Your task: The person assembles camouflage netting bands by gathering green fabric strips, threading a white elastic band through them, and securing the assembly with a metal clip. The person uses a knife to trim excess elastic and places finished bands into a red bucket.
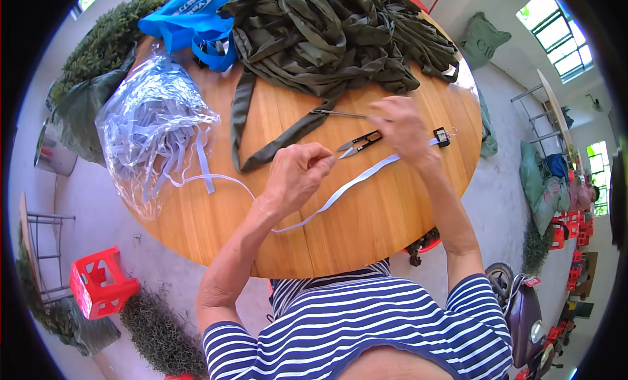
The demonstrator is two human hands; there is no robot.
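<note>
My left hand (297, 174) is closed in a pinch over the middle of the round table. Whatever its fingertips hold is too small to make out. Just beyond them lie black thread snips (361, 143), blades pointing left. My right hand (402, 128) is over the snips' handle end, fingers curled together and slightly blurred; its grip is hidden. A thin metal rod (340, 113) reaches from a dark green fabric strap (278, 147) toward its fingers. A pale elastic band (356, 179) runs from a black binder clip (443, 137) under my right wrist, looping past my left forearm.
A clear plastic bag (154, 111) of pale bands sits on the table's left (196, 239). Dark green straps (327, 39) are heaped at the back beside a blue bag (190, 20). On the floor are a red stool (101, 282) and artificial greenery (160, 327). A scooter (526, 314) stands right.
</note>
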